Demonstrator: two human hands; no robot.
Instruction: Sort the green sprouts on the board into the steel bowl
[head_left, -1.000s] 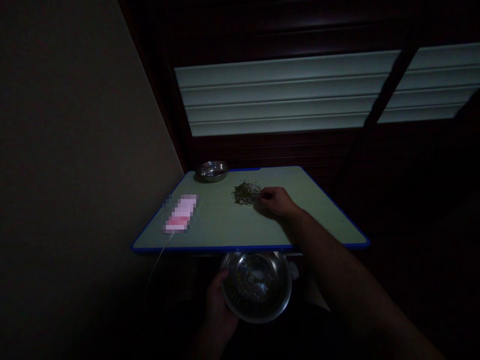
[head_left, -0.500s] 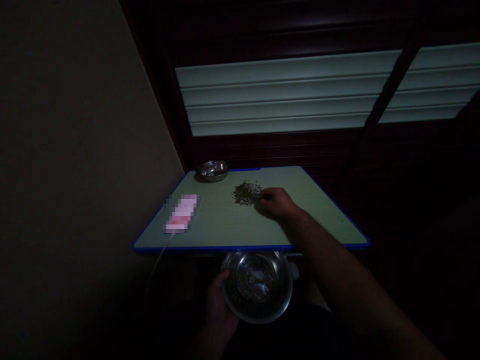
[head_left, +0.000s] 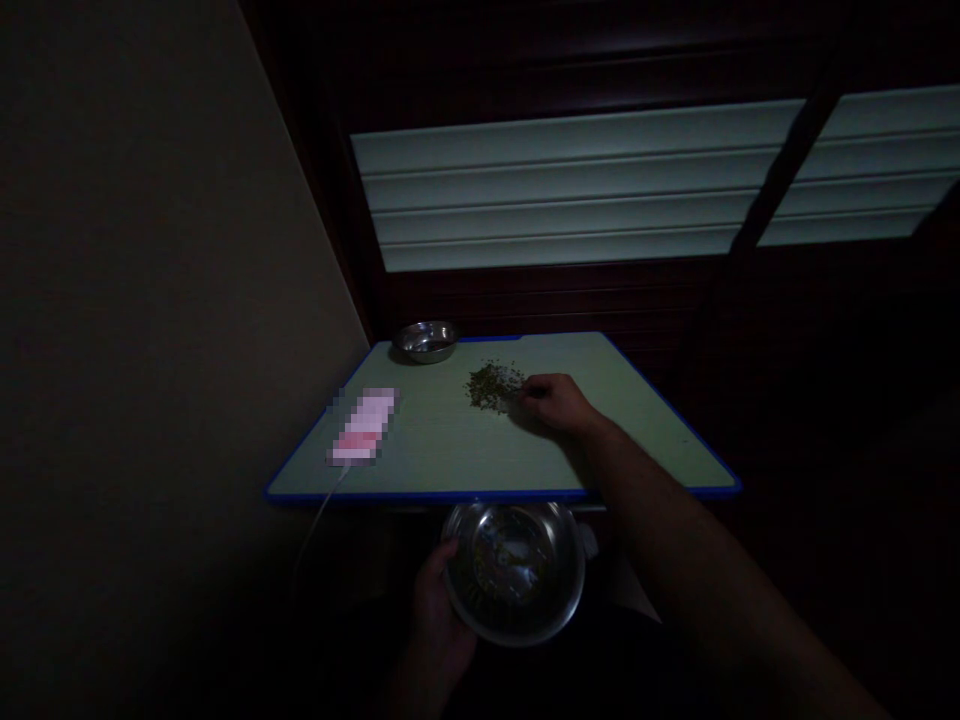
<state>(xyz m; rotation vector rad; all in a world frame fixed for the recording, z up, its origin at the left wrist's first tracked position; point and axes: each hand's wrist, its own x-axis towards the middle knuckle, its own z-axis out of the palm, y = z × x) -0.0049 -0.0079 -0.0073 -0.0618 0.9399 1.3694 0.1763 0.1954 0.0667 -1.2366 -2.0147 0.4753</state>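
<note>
My left hand (head_left: 442,610) grips the left rim of a large steel bowl (head_left: 566,595), thumb over the edge. The bowl hangs just below the table's near edge, tilted so its inside shows, with small bits on its bottom that are too dim to name. On the pale green tabletop (head_left: 450,460) lies a loose heap of small greenish-brown grains (head_left: 489,385). At the right side of that heap is my right hand (head_left: 556,400), its fingers curled and pinched together. Whatever lies between those fingertips is too small and dark to make out.
A smaller steel bowl (head_left: 426,345) stands at the table's far left corner. Near the left edge lies a blurred-out phone (head_left: 364,428) with a white cable (head_left: 319,520) running off the front. A wall rises on the left, and dark panelling with pale slats (head_left: 555,190) stands behind.
Very little differs. The fingers of my right hand have shifted slightly beside the heap; my left hand and the large bowl are almost where they were.
</note>
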